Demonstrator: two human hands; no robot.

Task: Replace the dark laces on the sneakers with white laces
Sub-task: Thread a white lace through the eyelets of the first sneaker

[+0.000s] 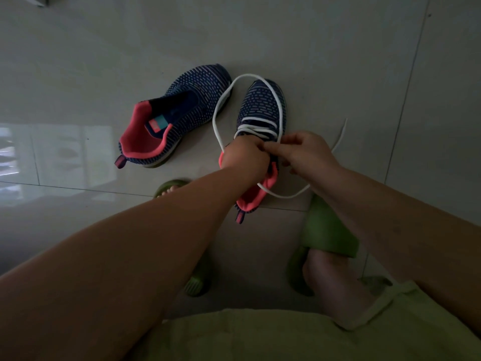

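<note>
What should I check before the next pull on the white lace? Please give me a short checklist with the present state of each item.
1. Both hands on the lace: ok. The left hand and right hand pinch the white lace over the right sneaker.
2. Lower eyelets threaded: ok, white crossings show near the toe.
3. Upper eyelets threaded: cannot tell, the hands hide them.
4. Slack free of snags: not ok, one loop lies round the toe and another passes under the heel.
5. Lace ends equal: cannot tell.
6. Left sneaker laced: not ok, it shows no lace.
</note>
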